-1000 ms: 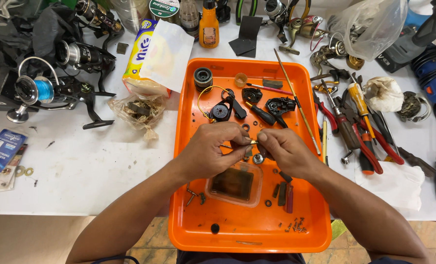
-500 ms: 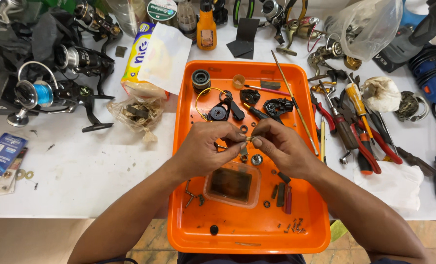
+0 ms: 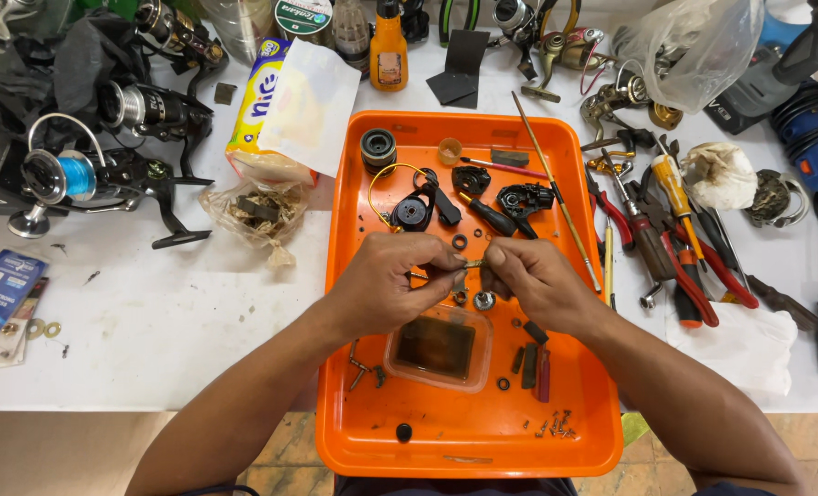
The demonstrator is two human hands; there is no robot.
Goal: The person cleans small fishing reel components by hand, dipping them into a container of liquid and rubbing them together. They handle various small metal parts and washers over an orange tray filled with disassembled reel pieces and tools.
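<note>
I judge the fitting step underway: my left hand point(image 3: 392, 280) and right hand point(image 3: 530, 280) pinch a small brass pin point(image 3: 474, 264) over the orange plastic tray point(image 3: 363, 367), needing steady alignment above the square tub of brown liquid point(image 3: 437, 347) at 6 o'clock.

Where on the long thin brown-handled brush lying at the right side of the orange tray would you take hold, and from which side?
Grip the long thin brown-handled brush around mid-handle, coming from above. It lies flat and slanted, its upper end beyond the orange plastic tray rim, its lower end near the red-handled pliers. The middle looks clearest of the small black reel parts beside it, though fingers may brush them.
</note>
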